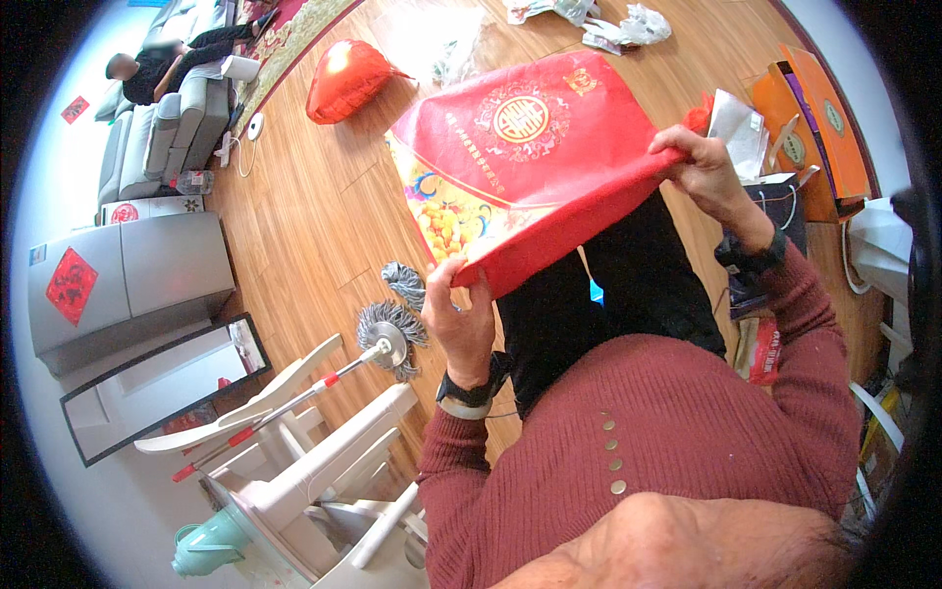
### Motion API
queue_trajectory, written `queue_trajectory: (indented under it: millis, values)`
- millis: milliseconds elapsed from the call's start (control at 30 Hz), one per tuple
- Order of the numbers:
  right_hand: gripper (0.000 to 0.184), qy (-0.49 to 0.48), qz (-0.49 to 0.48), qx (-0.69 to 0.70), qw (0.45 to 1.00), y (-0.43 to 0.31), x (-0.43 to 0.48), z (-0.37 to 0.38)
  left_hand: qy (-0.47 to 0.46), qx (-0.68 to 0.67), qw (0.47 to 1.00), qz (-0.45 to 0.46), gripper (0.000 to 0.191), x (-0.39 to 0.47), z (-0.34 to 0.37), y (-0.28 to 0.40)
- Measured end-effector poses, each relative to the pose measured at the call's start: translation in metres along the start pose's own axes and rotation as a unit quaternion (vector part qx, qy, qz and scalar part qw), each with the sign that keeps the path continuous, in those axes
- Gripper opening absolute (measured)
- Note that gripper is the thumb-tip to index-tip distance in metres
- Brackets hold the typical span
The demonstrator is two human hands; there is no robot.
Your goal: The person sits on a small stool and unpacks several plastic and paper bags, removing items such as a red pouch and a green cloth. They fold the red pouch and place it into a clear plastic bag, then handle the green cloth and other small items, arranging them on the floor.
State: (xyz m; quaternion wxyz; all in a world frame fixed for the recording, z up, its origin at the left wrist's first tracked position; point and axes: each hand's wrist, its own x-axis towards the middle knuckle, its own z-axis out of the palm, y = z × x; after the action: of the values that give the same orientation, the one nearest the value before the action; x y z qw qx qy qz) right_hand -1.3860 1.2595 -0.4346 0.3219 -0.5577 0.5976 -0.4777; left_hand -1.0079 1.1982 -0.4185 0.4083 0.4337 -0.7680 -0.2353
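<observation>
A large red fabric gift bag [544, 140] with gold emblems and a yellow patterned corner is stretched out before me. My left hand [462, 316] pinches its near left corner between thumb and fingers. At the near right corner, my right hand [699, 166] grips the edge with curled fingers. Between both hands runs the bag's plain red side [567, 239], facing me. Its far end lies over or just above the wood floor; I cannot tell which. My legs in black trousers [552, 324] are partly hidden beneath it.
A red foil balloon [349, 81] and white plastic bags [629, 28] lie on the wood floor [316, 213]. A mop [383, 342] leans by white chairs [331, 456] on the left. Orange boxes [817, 136] stand at right. Farther off, a person [147, 77] reclines on a grey sofa [158, 132].
</observation>
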Motion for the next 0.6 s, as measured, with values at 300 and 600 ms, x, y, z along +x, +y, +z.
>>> queue_trajectory:
  millis: [300, 600]
  values:
    - [0.053, 0.08, -0.18, -0.47, 0.86, -0.047, 0.014, -0.008, -0.01, 0.0, 1.0, -0.026, 0.037, 0.002, 0.011, 0.002]
    - [0.016, -0.084, -0.394, -0.373, 0.836, -0.044, 0.048, 0.037, -0.051, -0.079, 0.994, -0.048, 0.04, 0.014, -0.006, -0.001]
